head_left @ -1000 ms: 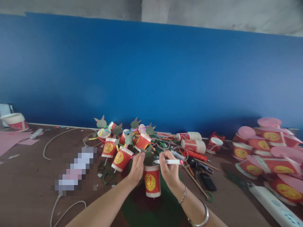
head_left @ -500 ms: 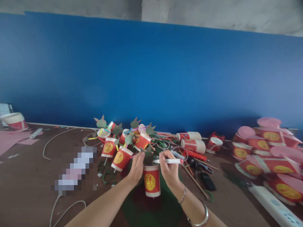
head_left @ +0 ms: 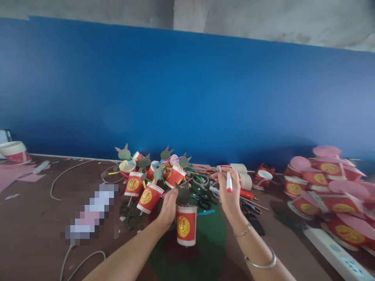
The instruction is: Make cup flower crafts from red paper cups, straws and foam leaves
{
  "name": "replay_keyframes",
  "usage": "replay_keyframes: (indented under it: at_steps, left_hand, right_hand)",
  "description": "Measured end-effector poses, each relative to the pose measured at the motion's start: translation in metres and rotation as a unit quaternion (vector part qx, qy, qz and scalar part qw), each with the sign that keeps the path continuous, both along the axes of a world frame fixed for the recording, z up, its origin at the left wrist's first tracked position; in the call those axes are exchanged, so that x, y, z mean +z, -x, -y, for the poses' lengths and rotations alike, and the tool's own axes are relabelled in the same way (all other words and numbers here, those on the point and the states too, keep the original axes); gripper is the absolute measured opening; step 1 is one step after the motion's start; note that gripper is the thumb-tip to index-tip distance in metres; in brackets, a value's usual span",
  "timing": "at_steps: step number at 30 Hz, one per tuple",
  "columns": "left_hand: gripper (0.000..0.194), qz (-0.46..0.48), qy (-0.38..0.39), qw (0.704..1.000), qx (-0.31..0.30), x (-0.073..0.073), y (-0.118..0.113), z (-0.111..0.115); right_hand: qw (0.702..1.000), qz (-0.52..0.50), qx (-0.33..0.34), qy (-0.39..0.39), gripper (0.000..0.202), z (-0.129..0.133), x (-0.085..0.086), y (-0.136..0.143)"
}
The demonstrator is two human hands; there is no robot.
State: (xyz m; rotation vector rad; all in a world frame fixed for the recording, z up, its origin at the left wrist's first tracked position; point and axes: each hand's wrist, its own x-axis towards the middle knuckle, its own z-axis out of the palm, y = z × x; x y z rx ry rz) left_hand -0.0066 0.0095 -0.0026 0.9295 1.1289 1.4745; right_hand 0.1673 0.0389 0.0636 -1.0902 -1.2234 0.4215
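Head view: left hand (head_left: 167, 210) clamps fingers on a green cutout (head_left: 183, 194) above a red cup (head_left: 190, 226); right hand (head_left: 230, 197), fingers round a marker (head_left: 229, 182), partly hides far stacked cups (head_left: 246, 181).

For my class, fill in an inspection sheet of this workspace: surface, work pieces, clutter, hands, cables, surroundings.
Surface: brown tabletop, littered with paper scraps.
Work pieces: red cup, green cutout above its rim; white marker.
Clutter: other red cups at left, pink-topped cups at right.
Hands: left hand touches the cutout; right hand holds the marker apart from the cup.
Cables: pale cable at left.
Surroundings: blue panel, grey wall above.
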Motion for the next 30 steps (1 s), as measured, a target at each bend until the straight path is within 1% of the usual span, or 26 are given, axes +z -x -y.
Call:
replay_keyframes:
  at_steps: [2,5,7,9,10,11,13,15,18,22,24,26,28,30]
  left_hand:
    - [0.036,-0.005,-0.039,0.998,-0.041,0.004,0.000,0.001]
    - [0.028,0.006,-0.087,0.991,-0.103,0.010,0.000,0.002]
    - [0.025,0.007,-0.106,0.986,-0.129,0.012,-0.001,0.003]
    - [0.023,0.000,-0.108,0.985,-0.135,0.012,-0.001,0.003]
    - [0.021,-0.002,-0.102,0.985,-0.136,0.012,-0.001,0.004]
    - [0.020,-0.002,-0.094,0.986,-0.136,0.012,-0.002,0.004]
    - [0.019,0.008,-0.078,0.987,-0.139,0.012,-0.002,0.005]
    - [0.018,0.021,-0.069,0.988,-0.138,0.013,-0.002,0.006]
    - [0.018,0.026,-0.059,0.989,-0.134,0.018,-0.002,0.008]
    - [0.019,0.005,-0.044,0.982,-0.182,0.023,-0.007,0.014]
    - [0.021,-0.020,-0.041,0.978,-0.204,0.024,-0.012,0.018]
    - [0.027,-0.075,-0.042,0.975,-0.203,0.022,-0.017,0.021]
    - [0.028,-0.170,-0.047,0.965,-0.195,0.020,-0.020,0.024]
    - [0.029,-0.267,-0.055,0.944,-0.188,0.018,-0.021,0.025]
  right_hand:
    - [0.999,-0.003,0.022,0.032,0.017,-0.007,-0.001,-0.011]
    - [0.995,0.010,0.043,0.087,0.029,-0.010,-0.009,-0.022]
    - [0.992,0.018,0.039,0.115,0.040,-0.008,-0.019,-0.026]
    - [0.990,0.021,0.031,0.137,0.046,-0.007,-0.032,-0.029]
    - [0.989,0.018,0.034,0.142,0.046,-0.007,-0.039,-0.029]
    - [0.990,0.019,0.039,0.136,0.043,-0.007,-0.045,-0.029]
    - [0.994,0.031,0.031,0.102,0.035,-0.006,-0.055,-0.027]
    - [0.996,0.048,0.025,0.076,0.030,-0.006,-0.060,-0.025]
    - [0.997,0.029,0.019,0.066,0.030,-0.004,-0.060,-0.025]
    - [0.999,-0.011,-0.004,0.031,0.036,-0.005,-0.058,-0.032]
    - [1.000,0.012,-0.009,0.012,0.034,-0.007,-0.059,-0.035]
    - [0.998,0.065,-0.003,0.003,0.028,-0.008,-0.062,-0.036]
    - [0.992,0.127,0.017,0.000,0.022,-0.009,-0.065,-0.035]
    - [0.982,0.184,0.042,-0.002,0.019,-0.008,-0.067,-0.032]
